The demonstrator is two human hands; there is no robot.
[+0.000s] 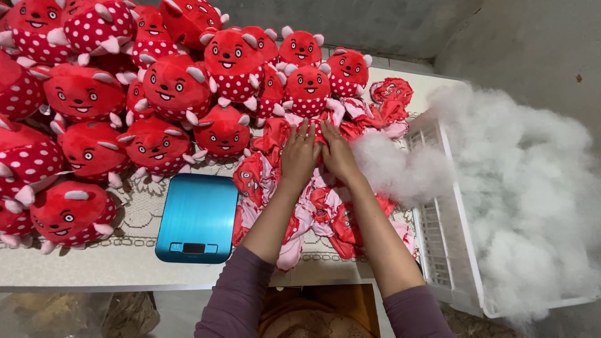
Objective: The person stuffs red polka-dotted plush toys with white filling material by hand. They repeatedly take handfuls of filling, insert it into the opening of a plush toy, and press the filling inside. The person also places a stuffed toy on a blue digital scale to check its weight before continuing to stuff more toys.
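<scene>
Head view: left hand (pixel 299 155) and right hand (pixel 338 153) lie side by side, fingers spread flat, pressing an unstuffed red toy skin (pixel 316 133) atop the pile on the worktop (pixel 94 266). Loose white stuffing (pixel 400 169) beside them could snag and scatter.

The scene is bright and evenly lit from above, with only soft, short shadows under the forearms and beneath the table edge. The blue scale (pixel 197 217) shows a mild streaky sheen, and the white stuffing (pixel 532 194) is nearly blown out, losing detail. Focus is sharp in the centre; the wide lens bends lines near the edges.
</scene>
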